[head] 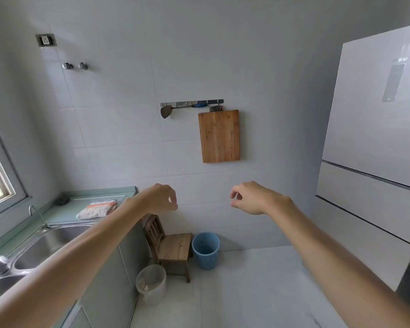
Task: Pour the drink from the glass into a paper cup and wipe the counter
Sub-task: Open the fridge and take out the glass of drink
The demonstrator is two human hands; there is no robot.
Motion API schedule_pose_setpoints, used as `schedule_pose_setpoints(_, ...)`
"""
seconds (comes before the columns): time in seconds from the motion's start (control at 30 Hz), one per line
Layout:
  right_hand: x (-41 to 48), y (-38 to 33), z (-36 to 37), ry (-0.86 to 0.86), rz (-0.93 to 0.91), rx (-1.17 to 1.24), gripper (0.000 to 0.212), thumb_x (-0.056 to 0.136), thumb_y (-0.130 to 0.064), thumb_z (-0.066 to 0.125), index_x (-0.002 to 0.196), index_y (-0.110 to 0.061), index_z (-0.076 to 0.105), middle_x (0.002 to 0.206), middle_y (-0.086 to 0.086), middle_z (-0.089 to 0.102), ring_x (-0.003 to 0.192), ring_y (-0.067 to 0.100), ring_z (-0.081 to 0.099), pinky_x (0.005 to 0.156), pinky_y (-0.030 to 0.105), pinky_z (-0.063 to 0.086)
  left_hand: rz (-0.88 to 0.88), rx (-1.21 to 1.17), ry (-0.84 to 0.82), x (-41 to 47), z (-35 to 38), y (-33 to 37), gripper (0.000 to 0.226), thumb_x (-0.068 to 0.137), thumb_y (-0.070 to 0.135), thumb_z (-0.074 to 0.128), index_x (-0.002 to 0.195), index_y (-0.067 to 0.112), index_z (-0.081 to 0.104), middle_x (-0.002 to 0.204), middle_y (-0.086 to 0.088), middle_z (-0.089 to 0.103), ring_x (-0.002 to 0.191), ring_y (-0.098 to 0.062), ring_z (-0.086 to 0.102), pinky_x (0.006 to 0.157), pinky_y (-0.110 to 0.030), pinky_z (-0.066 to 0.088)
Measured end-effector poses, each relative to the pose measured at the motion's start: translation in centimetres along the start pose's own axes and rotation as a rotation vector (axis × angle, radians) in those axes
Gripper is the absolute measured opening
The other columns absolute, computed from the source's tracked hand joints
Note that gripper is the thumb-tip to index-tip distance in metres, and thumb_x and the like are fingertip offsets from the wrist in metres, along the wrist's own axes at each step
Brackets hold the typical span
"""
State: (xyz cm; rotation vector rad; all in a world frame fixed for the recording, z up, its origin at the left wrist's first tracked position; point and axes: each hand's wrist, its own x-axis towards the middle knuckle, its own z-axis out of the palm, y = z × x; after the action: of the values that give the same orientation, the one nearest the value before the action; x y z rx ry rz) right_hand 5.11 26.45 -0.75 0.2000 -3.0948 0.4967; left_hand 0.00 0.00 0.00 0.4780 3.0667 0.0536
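Left hand (160, 197) and right hand (251, 197) both loose, empty; no glass or cup seen, risk: fumbled grab, spill on counter (64, 209) near cloth (96, 208)

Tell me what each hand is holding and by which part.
Nothing is held. The left hand and the right hand hang in the air, fingers loosely curled.

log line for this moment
left hand: empty | right hand: empty | towel: folded on counter | glass, paper cup: not in view
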Motion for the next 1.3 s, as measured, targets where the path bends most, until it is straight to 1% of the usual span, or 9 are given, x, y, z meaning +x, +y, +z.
schedule_pose_setpoints(0.17,0.6,1.2,0.9,-0.074,0.008,-0.034,0.026,0.093,-0.032,0.055,0.116,-0.021,0.064,0.118,-0.001,0.062,0.101,0.018,0.059,0.084,0.031,0.049,0.02,0.096,-0.223,1.3,1.9,1.2,0.021,0.096,0.042,0.052,0.102,0.024,0.063,0.109,0.003,0.063,0.095,-0.017,0.056,0.082,-0.029,0.047)
schedule_pose_setpoints(0.3,1.7,1.8,1.6,-0.063,-0.016,-0.011,0.026,0.093,-0.029,0.054,0.116,-0.021,0.065,0.115,-0.001,0.063,0.099,0.018,0.06,0.081,0.029,0.049,0.056,0.095,-0.214,2.7,2.4,1.0,0.019,0.097,0.041,0.051,0.091,0.024,0.059,0.094,0.006,0.055,0.091,-0.017,0.051,0.08,-0.028,0.042)
schedule_pose_setpoints(0.57,7.0,2.8,2.3,-0.138,0.04,-0.029,0.031,0.093,-0.031,0.057,0.122,-0.022,0.062,0.119,-0.002,0.061,0.103,0.017,0.06,0.088,0.031,0.05,0.079,0.096,-0.213,8.8,3.0,-0.6,0.032,0.098,0.042,0.053,0.122,0.024,0.063,0.128,0.003,0.058,0.102,-0.014,0.047,0.088,-0.027,0.04)
schedule_pose_setpoints(0.7,11.5,3.3,1.5,-0.185,0.109,-0.11,0.027,0.087,-0.036,0.061,0.111,-0.026,0.065,0.117,-0.002,0.064,0.101,0.019,0.062,0.091,0.038,0.053,0.028,0.014,-0.302,12.9,2.3,-1.7,0.036,0.097,0.04,0.056,0.128,0.021,0.06,0.104,0.002,0.061,0.086,-0.015,0.065,0.067,-0.022,0.054)
schedule_pose_setpoints(0.83,16.6,3.4,0.8,-0.222,0.176,-0.153,0.021,0.084,-0.037,0.062,0.101,-0.027,0.068,0.108,-0.003,0.068,0.095,0.017,0.065,0.091,0.038,0.054,0.01,-0.045,-0.427,17.5,1.6,-3.4,0.046,0.096,0.041,0.059,0.135,0.017,0.055,0.125,-0.007,0.065,0.104,-0.024,0.07,0.087,-0.035,0.06)
schedule_pose_setpoints(1.03,22.8,3.1,1.2,-0.298,0.25,-0.125,0.023,0.084,-0.041,0.061,0.102,-0.029,0.067,0.084,-0.005,0.071,0.092,0.016,0.069,0.087,0.033,0.053,0.071,-0.06,-0.494,24.3,1.6,-5.3,0.052,0.096,0.045,0.058,0.139,0.018,0.052,0.127,-0.008,0.065,0.105,-0.025,0.07,0.09,-0.037,0.059)
schedule_pose_setpoints(1.13,25.3,3.2,1.5,-0.287,0.254,-0.137,0.025,0.086,-0.039,0.062,0.106,-0.027,0.068,0.076,-0.011,0.063,0.09,0.017,0.065,0.088,0.034,0.054,0.103,-0.103,-0.442,27.0,2.2,-6.0,0.05,0.096,0.045,0.057,0.138,0.018,0.052,0.12,-0.004,0.065,0.097,-0.02,0.07,0.087,-0.033,0.06)
schedule_pose_setpoints(1.23,27.5,3.5,1.3,-0.293,0.256,-0.156,0.026,0.086,-0.038,0.061,0.108,-0.026,0.068,0.076,-0.011,0.064,0.092,0.017,0.066,0.089,0.034,0.054,0.121,-0.114,-0.372,28.9,2.6,-6.8,0.046,0.097,0.044,0.056,0.136,0.02,0.055,0.092,0.006,0.06,0.077,-0.01,0.065,0.069,-0.023,0.054)
schedule_pose_setpoints(1.3,28.9,3.9,1.1,-0.3,0.261,-0.153,0.025,0.087,-0.038,0.06,0.108,-0.026,0.068,0.083,-0.007,0.069,0.092,0.015,0.067,0.088,0.033,0.054,0.109,-0.131,-0.384,30.3,2.7,-7.4,0.046,0.097,0.044,0.057,0.136,0.02,0.054,0.101,0.005,0.061,0.08,-0.012,0.067,0.068,-0.023,0.055)
